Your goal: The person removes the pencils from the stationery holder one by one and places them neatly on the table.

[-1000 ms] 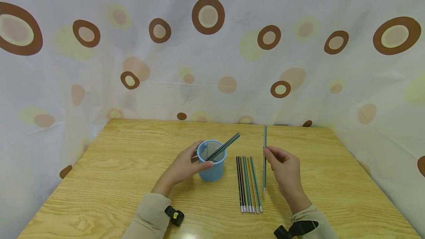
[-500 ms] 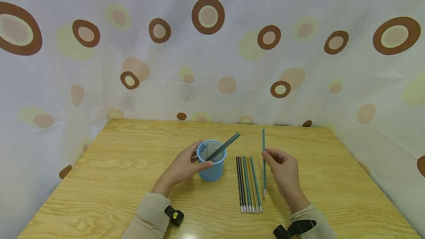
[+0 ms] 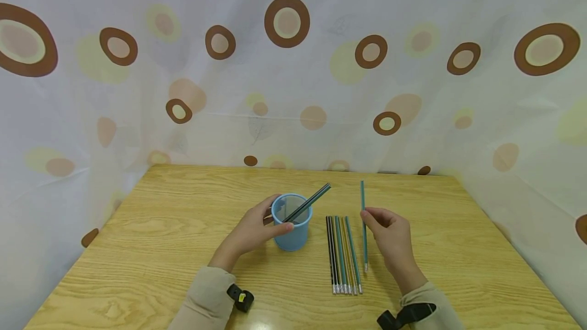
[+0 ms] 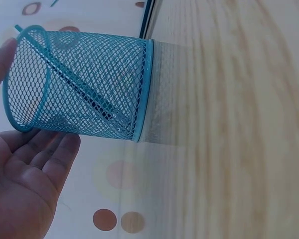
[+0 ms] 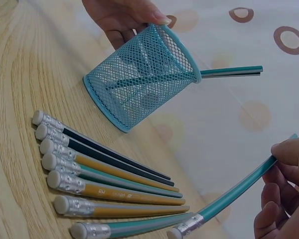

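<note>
A light-blue mesh pencil cup [image 3: 292,238] stands upright on the table. My left hand [image 3: 251,229] holds it from the left, thumb at the rim and fingers around the far side. Inside the cup a few dark and green pencils [image 3: 308,201] lean to the right. With thumb and fingertips, my right hand [image 3: 393,232] pinches a green pencil [image 3: 365,241], its white eraser end toward me. Between the cup and that hand lies a row of several pencils [image 5: 114,194], black, yellow and green, erasers toward me. The held pencil's eraser end appears just right of the row.
The wood-grain table [image 3: 183,208] reaches back to a white curtain [image 3: 229,131] with brown and beige circles. A black wrist camera [image 3: 241,298] sits on the left sleeve, another wrist camera [image 3: 405,315] on the right.
My right hand has moved slightly left and toward me with the green pencil, bringing it closer to the row. The left hand and the cup have stayed in place.
</note>
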Tool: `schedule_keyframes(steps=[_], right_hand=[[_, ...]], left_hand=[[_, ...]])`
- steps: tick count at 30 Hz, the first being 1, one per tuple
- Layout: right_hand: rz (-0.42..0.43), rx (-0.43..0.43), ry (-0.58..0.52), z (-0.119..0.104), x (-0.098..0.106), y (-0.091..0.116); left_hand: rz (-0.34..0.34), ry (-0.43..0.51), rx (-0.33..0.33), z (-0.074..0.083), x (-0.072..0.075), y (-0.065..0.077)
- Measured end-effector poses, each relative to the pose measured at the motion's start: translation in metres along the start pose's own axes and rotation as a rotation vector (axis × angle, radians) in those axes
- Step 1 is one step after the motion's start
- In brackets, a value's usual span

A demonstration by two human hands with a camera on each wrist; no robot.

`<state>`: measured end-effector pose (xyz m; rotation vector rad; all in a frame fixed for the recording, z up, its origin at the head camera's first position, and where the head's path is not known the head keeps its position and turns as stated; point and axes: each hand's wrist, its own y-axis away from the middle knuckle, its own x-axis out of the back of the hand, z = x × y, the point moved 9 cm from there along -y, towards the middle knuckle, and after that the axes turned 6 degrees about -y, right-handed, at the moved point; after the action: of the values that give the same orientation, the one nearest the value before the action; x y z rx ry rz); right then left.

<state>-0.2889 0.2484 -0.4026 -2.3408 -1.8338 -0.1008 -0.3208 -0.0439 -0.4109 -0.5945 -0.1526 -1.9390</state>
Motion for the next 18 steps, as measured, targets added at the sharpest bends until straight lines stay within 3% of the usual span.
schedule_keyframes(steps=[12, 18], right_hand=[[-0.011, -0.036, 0.027, 0.009, 0.000, -0.003], [-0.016, -0.046, 0.039, 0.014, 0.001, -0.005]], left_hand=[[0.004, 0.026, 0.005, 0.003, 0.000, 0.000], [-0.010, 0.035, 0.015, 0.023, 0.003, 0.007]])
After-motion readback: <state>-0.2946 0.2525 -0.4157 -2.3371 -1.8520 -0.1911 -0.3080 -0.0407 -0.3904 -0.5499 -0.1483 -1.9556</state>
